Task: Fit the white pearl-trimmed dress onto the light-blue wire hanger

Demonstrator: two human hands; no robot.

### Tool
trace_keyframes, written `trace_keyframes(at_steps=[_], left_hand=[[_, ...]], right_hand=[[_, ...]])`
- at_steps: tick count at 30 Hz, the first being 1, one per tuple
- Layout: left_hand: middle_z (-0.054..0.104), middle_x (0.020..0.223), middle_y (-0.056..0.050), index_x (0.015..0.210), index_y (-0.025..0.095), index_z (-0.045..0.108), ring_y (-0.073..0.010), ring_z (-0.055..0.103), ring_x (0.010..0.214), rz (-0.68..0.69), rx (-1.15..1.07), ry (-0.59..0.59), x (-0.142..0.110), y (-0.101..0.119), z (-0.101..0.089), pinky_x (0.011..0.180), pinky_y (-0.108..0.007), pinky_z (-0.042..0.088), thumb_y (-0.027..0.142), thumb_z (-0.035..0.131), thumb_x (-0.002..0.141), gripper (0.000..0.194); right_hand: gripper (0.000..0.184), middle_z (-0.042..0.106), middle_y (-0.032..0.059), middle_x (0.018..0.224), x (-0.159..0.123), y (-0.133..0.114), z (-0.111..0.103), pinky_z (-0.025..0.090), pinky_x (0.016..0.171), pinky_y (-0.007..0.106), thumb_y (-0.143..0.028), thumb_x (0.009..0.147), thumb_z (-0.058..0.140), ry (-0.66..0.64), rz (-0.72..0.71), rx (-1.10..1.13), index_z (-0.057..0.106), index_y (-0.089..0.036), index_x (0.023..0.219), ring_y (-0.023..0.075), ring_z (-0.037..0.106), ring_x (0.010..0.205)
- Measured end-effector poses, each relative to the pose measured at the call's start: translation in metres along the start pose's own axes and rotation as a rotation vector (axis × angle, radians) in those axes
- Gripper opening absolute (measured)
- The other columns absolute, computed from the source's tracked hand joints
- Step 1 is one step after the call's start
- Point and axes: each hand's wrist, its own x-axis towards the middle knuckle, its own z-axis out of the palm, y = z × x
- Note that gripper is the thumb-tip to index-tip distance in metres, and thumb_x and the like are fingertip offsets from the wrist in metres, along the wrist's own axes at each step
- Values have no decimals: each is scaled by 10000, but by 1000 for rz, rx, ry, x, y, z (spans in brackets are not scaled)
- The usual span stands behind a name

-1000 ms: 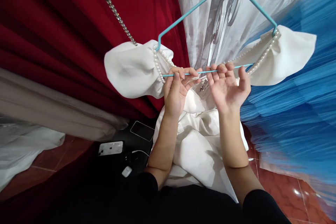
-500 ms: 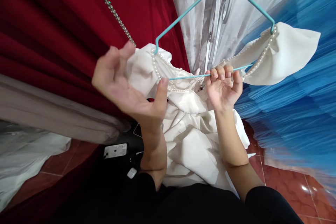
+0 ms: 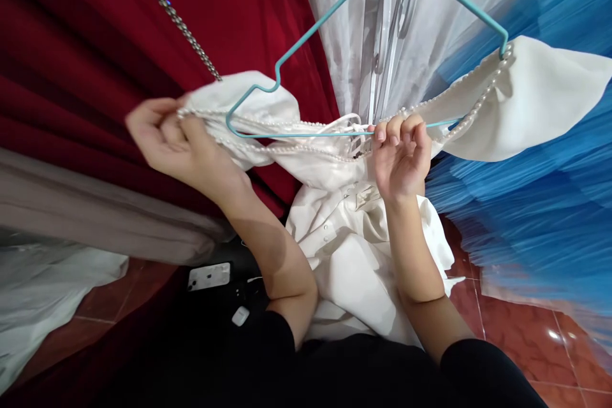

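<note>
A white dress (image 3: pixel 354 255) with pearl-beaded edges hangs down in front of me. Its right sleeve (image 3: pixel 540 102) sits on one end of a teal clothes hanger (image 3: pixel 318 24). My right hand (image 3: pixel 400 156) has its fingers curled over the hanger's bottom bar. Off to the left, my left hand (image 3: pixel 176 140) is closed on the beaded edge of the other sleeve (image 3: pixel 248 92), pulled out sideways past the hanger. That hanger end is bare, with its notch and lower corner visible in front of the white cloth.
Red drapes (image 3: pixel 248 6) with a beaded chain (image 3: pixel 169 9) are at left, blue tulle (image 3: pixel 535 223) at right. White fabric (image 3: pixel 339 19) hangs behind. A phone (image 3: pixel 209 276) and a small white case (image 3: pixel 240 315) lie on a black surface. The floor (image 3: pixel 516 338) is red tile.
My left hand has gone from open beside the sleeve to gripping its beaded edge, drawing it left off the hanger end. My right hand keeps hold of the bar.
</note>
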Motion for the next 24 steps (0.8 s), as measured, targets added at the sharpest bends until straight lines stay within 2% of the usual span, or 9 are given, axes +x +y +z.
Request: trace_keyframes(at_steps=[1,5,10,12,15,18,21,22,24], left_hand=[[647,839,47,910,170,627,-90,666,871,-58,-28,12,-12,-5,-5,859,-274,546,-57,542,848,250],[673,865,27,975,174,609,-155,716,960,-297,-55,-171,-60,-11,-9,880,-311,519,173,621,973,13],[756,1141,-101,1181,176,640,-248,729,1080,-486,-334,-455,-86,22,26,980,-390,554,476,713,920,404],[774,1074,-90,1148,193,626,-240,739,1057,-504,-460,-423,-89,36,43,1007,-404,549,482,637,971,339],[722,793,-8,1010,213,581,-210,756,924,-516,-556,-335,-91,47,58,1023,-405,543,438,564,1018,225],[665,744,16,1013,218,550,-204,755,882,-505,-533,-331,-88,44,58,1009,-400,546,467,584,1000,252],[648,726,12,1017,211,541,-213,753,907,-508,-487,-339,-82,39,53,977,-382,547,488,590,989,283],[643,719,10,1014,209,540,-218,751,921,-511,-484,-340,-81,39,52,971,-379,546,491,591,987,288],[635,711,7,1012,208,539,-224,748,932,-518,-488,-338,-80,41,51,965,-382,546,478,585,990,275]], right_hand=[[481,299,-4,731,0,1,-1,561,951,429,-671,876,483,-1,0,-22,301,-255,715,173,529,753],[451,331,-5,736,1,4,-3,549,908,385,-632,885,474,-52,-27,-52,300,-251,717,165,539,774],[419,373,-13,730,4,9,-5,564,876,366,-571,866,555,-106,-6,85,317,-254,730,153,578,786],[380,434,-13,746,3,8,-5,581,888,376,-569,847,585,-98,11,109,376,-262,763,161,629,852],[290,634,9,908,-3,-2,-10,592,943,405,-531,851,616,-105,40,38,540,-268,945,183,700,1001],[198,715,14,878,-13,-21,-21,598,799,338,-419,883,669,-73,18,-211,653,-235,956,150,721,803],[289,558,-42,603,-13,-44,-35,513,603,276,-376,900,689,136,-255,-460,582,-220,682,96,566,545],[269,552,-39,635,-10,-49,-39,520,631,280,-361,885,711,204,-389,-524,581,-224,694,100,568,584],[155,639,11,903,5,-56,-45,564,869,336,-295,824,780,247,-629,-702,663,-241,910,154,645,897]])
